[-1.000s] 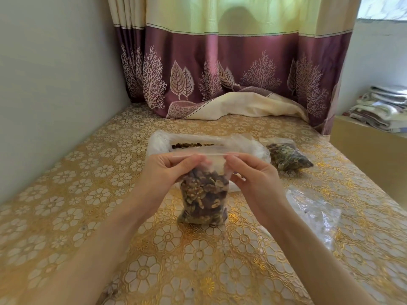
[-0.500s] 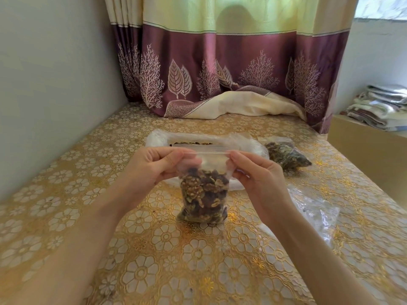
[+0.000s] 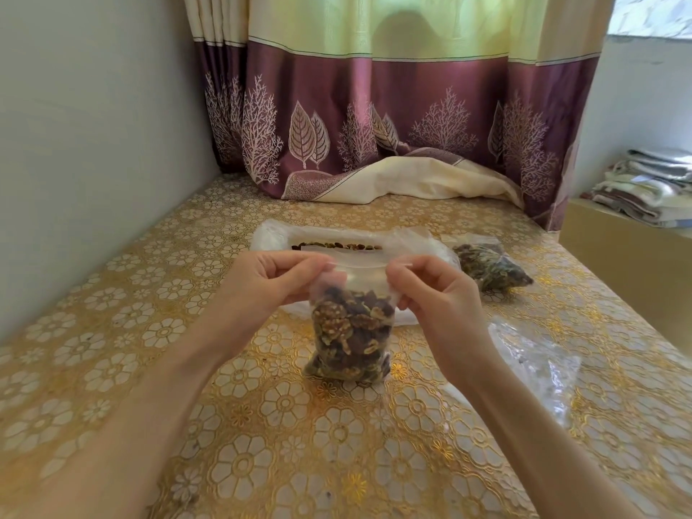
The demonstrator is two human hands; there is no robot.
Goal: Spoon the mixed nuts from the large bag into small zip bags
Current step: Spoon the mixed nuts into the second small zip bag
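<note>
Head view: your left hand [image 3: 275,280] and right hand [image 3: 436,294] pinch top corners of small clear zip bag of mixed nuts [image 3: 352,331], upright on gold floral desk [image 3: 262,425]. Large clear bag [image 3: 374,239] just behind. Risk: unsealed strip, bag tips, nuts spill.

We are in a home, most likely a bedroom or living corner. Evidence: a long curtain [image 3: 393,106], yellow-green above and plum below with leaf and tree print, pools onto the far edge of the tabletop [image 3: 112,350], which carries a gold floral plastic cover. Plain painted walls [image 3: 93,125] meet at the far left corner. Folded linens [image 3: 651,189] are stacked on a low cabinet [image 3: 629,264] beyond the right edge.
</note>
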